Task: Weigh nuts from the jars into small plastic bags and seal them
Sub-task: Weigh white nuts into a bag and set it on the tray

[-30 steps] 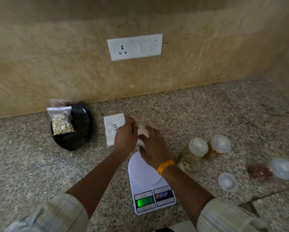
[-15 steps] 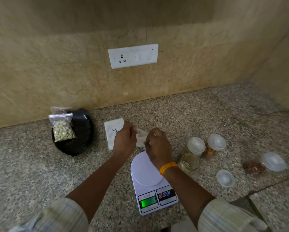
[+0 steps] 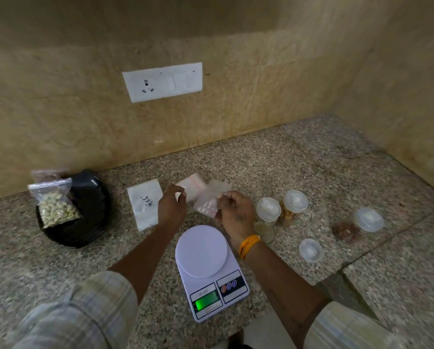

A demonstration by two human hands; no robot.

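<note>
Head view: I see my left hand [image 3: 171, 210] pinching one small bag [image 3: 193, 188] and my right hand [image 3: 234, 214] pinching another bag [image 3: 210, 201], both above the scale [image 3: 205, 263].

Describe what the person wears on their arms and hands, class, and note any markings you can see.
Both forearms are bare below pale, faintly checked sleeves rolled near the elbows. The right wrist carries orange bangles. The right hand has a small dark mark on its back; the left hand shows none.

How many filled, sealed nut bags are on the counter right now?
2. A cashew bag leans on the black plates at left; a darker-nut bag stands behind it, mostly hidden. More could sit behind those.
</note>
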